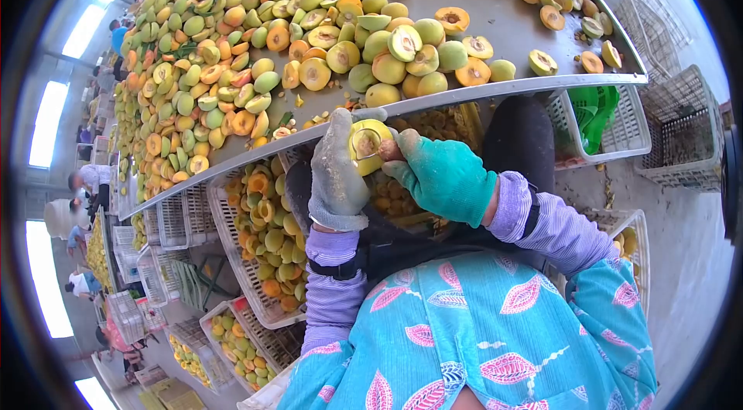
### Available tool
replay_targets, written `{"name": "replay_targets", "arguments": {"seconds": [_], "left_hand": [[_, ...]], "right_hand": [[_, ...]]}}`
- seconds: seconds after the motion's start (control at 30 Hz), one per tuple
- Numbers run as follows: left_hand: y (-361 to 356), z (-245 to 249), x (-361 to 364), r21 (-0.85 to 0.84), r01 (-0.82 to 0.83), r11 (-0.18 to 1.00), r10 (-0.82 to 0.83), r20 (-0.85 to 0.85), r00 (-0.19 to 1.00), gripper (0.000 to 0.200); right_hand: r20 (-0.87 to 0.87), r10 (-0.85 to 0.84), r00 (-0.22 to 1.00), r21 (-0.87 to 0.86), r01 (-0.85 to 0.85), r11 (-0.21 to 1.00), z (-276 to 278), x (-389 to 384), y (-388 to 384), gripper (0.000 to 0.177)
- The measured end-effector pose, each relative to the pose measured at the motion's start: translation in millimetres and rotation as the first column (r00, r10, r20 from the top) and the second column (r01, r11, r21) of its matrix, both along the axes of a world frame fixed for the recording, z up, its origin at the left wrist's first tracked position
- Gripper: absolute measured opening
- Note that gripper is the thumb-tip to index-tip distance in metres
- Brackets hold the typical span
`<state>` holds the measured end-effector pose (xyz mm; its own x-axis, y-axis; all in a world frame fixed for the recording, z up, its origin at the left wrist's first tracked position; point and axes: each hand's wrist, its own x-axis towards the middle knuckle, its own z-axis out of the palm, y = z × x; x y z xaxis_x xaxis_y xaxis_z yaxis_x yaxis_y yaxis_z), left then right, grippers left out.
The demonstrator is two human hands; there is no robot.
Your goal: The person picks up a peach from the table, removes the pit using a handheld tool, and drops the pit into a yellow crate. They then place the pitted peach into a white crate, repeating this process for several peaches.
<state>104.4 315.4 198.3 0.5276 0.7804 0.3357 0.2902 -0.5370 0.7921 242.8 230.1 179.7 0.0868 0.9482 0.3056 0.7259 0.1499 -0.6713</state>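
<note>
Open floor [681, 255] rightward, table rim [464, 92] close ahead; left grip [337, 174] around cut fruit [364, 142], right grip [450, 179] clenched.

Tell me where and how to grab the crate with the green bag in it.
I'd take the crate by its near rim, reaching down from above. That rim looks exposed, while the far side sits by the table edge; the green bag lies inside, off that rim.
</note>
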Motion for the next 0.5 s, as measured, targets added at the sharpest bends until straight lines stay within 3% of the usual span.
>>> {"name": "replay_targets", "arguments": {"seconds": [0.03,0.07,0.1,0.17,0.3,0.33,0.37,0.4,0.43,0.5], "left_hand": [[1,0,1,-0.305,0.02,0.952,0.02,0.127,0.992,0.039],[2,0,2,-0.576,0.079,0.814,0.075,0.239,0.968,0.044],[6,-1,2,-0.577,0.079,0.813,0.075,0.239,0.968,0.044],[16,-4,-1,-0.454,0.127,0.882,-0.101,0.081,0.992,0.054],[20,18,5,-0.601,0.149,0.785,-0.218,-0.043,0.975,0.051],[15,0,7,-0.272,0.094,0.958,-0.086,0.043,0.995,0.049],[9,-15,11,0.088,-0.022,0.996,0.007,0.163,0.987,0.048],[0,-23,16,-0.338,0.008,0.941,0.137,0.403,0.905,0.049],[-2,-35,16,-0.516,0.027,0.856,0.265,0.484,0.834,0.05],[-6,-28,15,-0.627,0.062,0.776,0.335,0.494,0.802,0.05]], "right_hand": [[0.003,0.025,1.0,-0.009,-0.025,1.0,0,1,0,0.029],[0.004,0.048,0.999,-0.019,-0.048,0.999,-1,2,0,0.029],[0.004,0.048,0.999,-0.02,-0.048,0.999,-5,4,1,0.029],[-0.075,0.141,0.987,-0.051,-0.145,0.988,-19,8,2,0.031],[-0.226,0.108,0.968,-0.027,-0.117,0.993,-22,0,1,0.032],[-0.293,0.016,0.956,-0.045,-0.031,0.999,-21,-7,1,0.031],[-0.362,-0.073,0.929,-0.065,0.053,0.996,-21,-15,2,0.031],[-0.401,-0.108,0.91,-0.116,0.066,0.991,-22,-24,0,0.03],[-0.411,-0.109,0.905,-0.118,0.066,0.991,-25,-33,-2,0.03],[-0.527,-0.104,0.844,-0.088,0.067,0.994,-32,-45,-4,0.031]]}}
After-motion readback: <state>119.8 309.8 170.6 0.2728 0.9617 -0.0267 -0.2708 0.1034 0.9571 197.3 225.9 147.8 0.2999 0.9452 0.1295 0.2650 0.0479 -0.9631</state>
